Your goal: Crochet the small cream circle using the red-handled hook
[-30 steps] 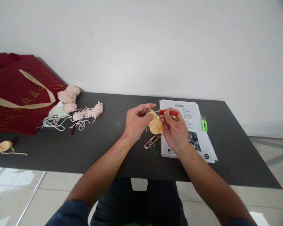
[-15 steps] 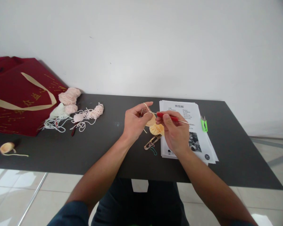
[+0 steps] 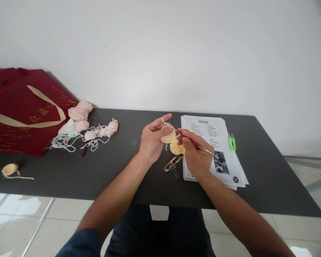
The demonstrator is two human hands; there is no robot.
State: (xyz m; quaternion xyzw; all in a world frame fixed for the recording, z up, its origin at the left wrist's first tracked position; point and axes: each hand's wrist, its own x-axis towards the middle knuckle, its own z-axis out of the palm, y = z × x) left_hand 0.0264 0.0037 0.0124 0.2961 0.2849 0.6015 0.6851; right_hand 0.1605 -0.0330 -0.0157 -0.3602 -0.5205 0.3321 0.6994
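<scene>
Between the thumb and fingers of my left hand [image 3: 153, 139] is a pale yellow crocheted piece [image 3: 168, 138]. A strand of yellow yarn loops over its raised index finger. My right hand [image 3: 199, 155] grips a crochet hook [image 3: 188, 134] by its red handle, the metal shaft pointing left toward the piece. Where the hook's tip meets the stitches is too small to make out. Just below the piece, a yellow yarn ball [image 3: 177, 147] rests on the table, partly behind my right fingers. Near it lie thread snips [image 3: 172, 163] and a small teal stitch marker [image 3: 174, 172].
Printed sheets [image 3: 203, 123] lie under my right hand, with green-handled snips [image 3: 231, 142] at their right edge. Leftward on the dark table [image 3: 128, 171] are pale pink yarn [image 3: 109, 127], white yarn [image 3: 69, 129], a red gift bag [image 3: 18, 110] and a small yellow crocheted cup [image 3: 10, 169].
My right hand has tilted, so the hook's rear end points lower. The crocheted piece has turned and shows more of its face in my left hand.
</scene>
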